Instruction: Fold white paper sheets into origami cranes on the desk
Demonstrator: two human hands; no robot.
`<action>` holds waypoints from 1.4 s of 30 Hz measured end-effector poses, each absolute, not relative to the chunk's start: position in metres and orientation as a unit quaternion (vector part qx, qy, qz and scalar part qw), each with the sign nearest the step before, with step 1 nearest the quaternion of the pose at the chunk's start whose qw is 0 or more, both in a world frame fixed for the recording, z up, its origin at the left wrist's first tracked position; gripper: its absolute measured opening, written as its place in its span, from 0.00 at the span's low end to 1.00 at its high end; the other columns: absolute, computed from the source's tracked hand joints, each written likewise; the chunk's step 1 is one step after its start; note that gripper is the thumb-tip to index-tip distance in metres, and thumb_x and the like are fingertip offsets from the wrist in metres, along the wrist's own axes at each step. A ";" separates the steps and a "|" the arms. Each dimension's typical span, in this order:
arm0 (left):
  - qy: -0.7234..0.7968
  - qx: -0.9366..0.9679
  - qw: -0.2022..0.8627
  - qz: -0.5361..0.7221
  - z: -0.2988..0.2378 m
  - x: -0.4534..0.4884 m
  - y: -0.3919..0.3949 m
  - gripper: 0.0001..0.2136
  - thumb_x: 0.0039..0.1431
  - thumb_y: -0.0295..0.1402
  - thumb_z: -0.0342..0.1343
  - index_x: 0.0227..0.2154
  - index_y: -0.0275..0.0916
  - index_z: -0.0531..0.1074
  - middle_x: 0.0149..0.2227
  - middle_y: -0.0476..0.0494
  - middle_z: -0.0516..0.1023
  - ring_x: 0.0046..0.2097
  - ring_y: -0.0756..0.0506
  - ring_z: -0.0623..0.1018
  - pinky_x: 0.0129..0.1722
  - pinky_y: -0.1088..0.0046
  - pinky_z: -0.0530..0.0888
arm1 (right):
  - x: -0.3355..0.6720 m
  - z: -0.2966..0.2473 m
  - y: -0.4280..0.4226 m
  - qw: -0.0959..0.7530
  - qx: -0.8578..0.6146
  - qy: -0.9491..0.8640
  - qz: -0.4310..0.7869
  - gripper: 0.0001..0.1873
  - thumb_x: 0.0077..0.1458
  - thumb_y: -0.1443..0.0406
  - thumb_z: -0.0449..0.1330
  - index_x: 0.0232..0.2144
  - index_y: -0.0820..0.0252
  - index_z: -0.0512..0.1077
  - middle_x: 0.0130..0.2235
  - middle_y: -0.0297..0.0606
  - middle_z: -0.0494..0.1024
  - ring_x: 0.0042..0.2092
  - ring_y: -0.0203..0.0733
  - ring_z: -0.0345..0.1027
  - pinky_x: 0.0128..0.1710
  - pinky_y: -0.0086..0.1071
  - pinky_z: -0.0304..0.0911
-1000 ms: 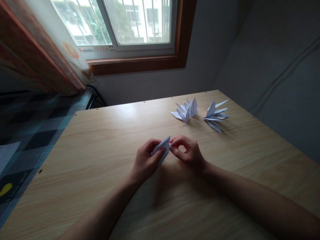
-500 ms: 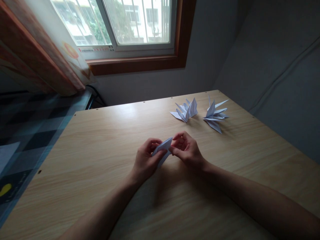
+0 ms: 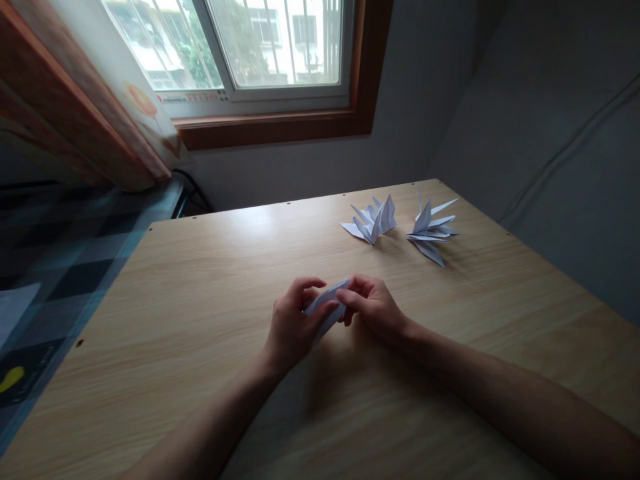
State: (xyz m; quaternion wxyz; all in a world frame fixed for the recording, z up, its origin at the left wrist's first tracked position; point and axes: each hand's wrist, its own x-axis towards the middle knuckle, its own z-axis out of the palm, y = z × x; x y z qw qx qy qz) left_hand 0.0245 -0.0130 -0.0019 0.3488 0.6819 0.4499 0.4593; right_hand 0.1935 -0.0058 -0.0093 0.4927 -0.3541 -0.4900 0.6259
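A piece of folded white paper (image 3: 330, 321) is held above the middle of the wooden table, tilted up toward the right. My left hand (image 3: 296, 323) grips its left side, thumb on the near face and the index finger arched above the edge. My right hand (image 3: 373, 303) pinches the upper right corner, its thumb pressed on the near face. The fingers behind the paper are partly hidden. Farther back stand folded paper cranes in two groups: one cluster (image 3: 371, 221) behind the hands and another cluster (image 3: 432, 232) to its right.
The pale wooden table (image 3: 200, 300) reaches back toward a wall and a barred window (image 3: 280, 47). On the left is a lower surface with a checked cloth (image 3: 90, 280), with an orange curtain (image 3: 60, 100) hanging above. A cable (image 3: 560, 150) runs along the right wall.
My right hand has closed onto the paper's upper right corner, its thumb now on the near face. The paper has tipped a little lower to the right. The crane clusters stay in place.
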 end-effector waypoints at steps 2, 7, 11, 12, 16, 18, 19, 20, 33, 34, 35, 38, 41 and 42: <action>0.458 0.703 0.241 0.487 -0.002 0.023 -0.012 0.14 0.53 0.38 0.63 0.40 0.40 0.68 0.32 0.48 0.76 0.30 0.50 0.75 0.29 0.75 0.72 | 0.194 -0.009 -0.005 0.521 -0.373 -0.485 0.595 0.17 0.50 0.56 0.65 0.23 0.61 0.66 0.20 0.30 0.73 0.20 0.33 0.67 0.19 0.26 0.65; 0.418 0.754 0.043 0.505 -0.002 0.022 -0.012 0.08 0.54 0.32 0.62 0.31 0.40 0.67 0.33 0.46 0.71 0.36 0.48 0.73 0.34 0.72 0.71 | 0.193 -0.011 -0.006 0.593 -0.429 -0.482 0.482 0.16 0.53 0.56 0.64 0.23 0.59 0.64 0.20 0.28 0.70 0.21 0.33 0.66 0.20 0.27 0.63; 0.367 0.803 0.131 0.451 0.002 0.022 -0.014 0.07 0.57 0.34 0.59 0.29 0.40 0.66 0.27 0.50 0.71 0.30 0.50 0.71 0.31 0.74 0.68 | 0.192 -0.009 -0.015 0.583 -0.405 -0.564 0.421 0.13 0.55 0.58 0.61 0.25 0.58 0.66 0.28 0.33 0.73 0.29 0.36 0.68 0.29 0.30 0.65; 0.361 0.804 0.146 0.449 0.003 0.022 -0.014 0.08 0.57 0.35 0.59 0.30 0.40 0.66 0.28 0.49 0.72 0.30 0.49 0.71 0.32 0.73 0.69 | 0.192 -0.008 -0.017 0.575 -0.385 -0.589 0.417 0.12 0.56 0.59 0.61 0.25 0.58 0.66 0.31 0.35 0.73 0.32 0.37 0.69 0.32 0.31 0.66; 0.334 0.801 0.227 0.442 0.007 0.020 -0.013 0.09 0.57 0.39 0.59 0.33 0.39 0.67 0.31 0.47 0.74 0.32 0.48 0.73 0.34 0.72 0.69 | 0.191 -0.002 -0.022 0.549 -0.315 -0.655 0.412 0.08 0.55 0.62 0.62 0.28 0.57 0.67 0.34 0.36 0.73 0.36 0.40 0.69 0.37 0.34 0.66; 0.316 0.803 0.277 0.423 0.007 0.018 -0.013 0.11 0.57 0.40 0.59 0.33 0.39 0.67 0.32 0.45 0.75 0.33 0.47 0.74 0.35 0.72 0.70 | 0.192 0.000 -0.021 0.546 -0.299 -0.670 0.404 0.08 0.53 0.63 0.63 0.28 0.57 0.66 0.33 0.35 0.72 0.35 0.39 0.68 0.36 0.34 0.65; 0.310 0.804 0.296 0.413 0.007 0.017 -0.012 0.11 0.57 0.41 0.59 0.34 0.38 0.68 0.32 0.44 0.75 0.34 0.46 0.74 0.35 0.71 0.70 | 0.193 0.000 -0.020 0.542 -0.294 -0.675 0.406 0.08 0.53 0.63 0.63 0.28 0.57 0.66 0.32 0.35 0.71 0.34 0.39 0.67 0.36 0.34 0.64; 0.305 0.805 0.310 0.404 0.007 0.017 -0.012 0.12 0.57 0.42 0.59 0.34 0.38 0.68 0.33 0.43 0.75 0.34 0.46 0.74 0.35 0.71 0.70 | 0.193 -0.001 -0.019 0.537 -0.289 -0.678 0.411 0.09 0.52 0.62 0.64 0.29 0.57 0.66 0.32 0.35 0.71 0.34 0.39 0.67 0.36 0.34 0.64; 0.327 0.786 0.347 0.394 0.009 0.015 -0.014 0.16 0.62 0.45 0.50 0.28 0.37 0.70 0.27 0.45 0.75 0.30 0.47 0.73 0.33 0.73 0.68 | 0.195 -0.001 -0.022 0.497 -0.306 -0.679 0.446 0.07 0.58 0.61 0.56 0.29 0.57 0.67 0.29 0.33 0.71 0.32 0.38 0.65 0.34 0.32 0.62; 0.331 0.785 0.347 0.391 0.009 0.015 -0.015 0.16 0.63 0.44 0.49 0.28 0.37 0.70 0.27 0.44 0.74 0.30 0.47 0.72 0.32 0.72 0.68 | 0.194 -0.001 -0.022 0.500 -0.316 -0.672 0.445 0.06 0.57 0.62 0.56 0.29 0.57 0.67 0.28 0.33 0.71 0.31 0.37 0.65 0.33 0.31 0.62; 0.336 0.783 0.348 0.390 0.010 0.015 -0.015 0.16 0.63 0.43 0.48 0.27 0.37 0.71 0.27 0.44 0.74 0.29 0.48 0.71 0.32 0.72 0.67 | 0.194 -0.001 -0.022 0.504 -0.325 -0.665 0.445 0.06 0.57 0.63 0.55 0.29 0.57 0.67 0.28 0.33 0.71 0.30 0.37 0.65 0.33 0.31 0.62; 0.357 0.771 0.352 0.392 0.012 0.017 -0.017 0.15 0.63 0.39 0.47 0.26 0.36 0.70 0.24 0.46 0.72 0.27 0.49 0.70 0.30 0.73 0.66 | 0.194 -0.002 -0.022 0.514 -0.336 -0.653 0.444 0.05 0.55 0.64 0.54 0.28 0.58 0.67 0.26 0.32 0.71 0.29 0.36 0.64 0.30 0.30 0.61; 0.367 0.763 0.355 0.397 0.014 0.018 -0.017 0.12 0.60 0.37 0.50 0.25 0.36 0.70 0.23 0.48 0.71 0.26 0.50 0.69 0.29 0.74 0.65 | 0.194 -0.001 -0.022 0.505 -0.339 -0.665 0.433 0.06 0.54 0.63 0.56 0.27 0.58 0.67 0.26 0.32 0.71 0.29 0.36 0.64 0.30 0.30 0.60; 0.370 0.759 0.359 0.397 0.013 0.018 -0.017 0.12 0.59 0.37 0.51 0.24 0.36 0.71 0.22 0.48 0.71 0.25 0.50 0.69 0.28 0.74 0.65 | 0.193 -0.001 -0.022 0.498 -0.345 -0.672 0.425 0.07 0.53 0.62 0.57 0.26 0.58 0.67 0.26 0.32 0.70 0.29 0.36 0.64 0.31 0.30 0.60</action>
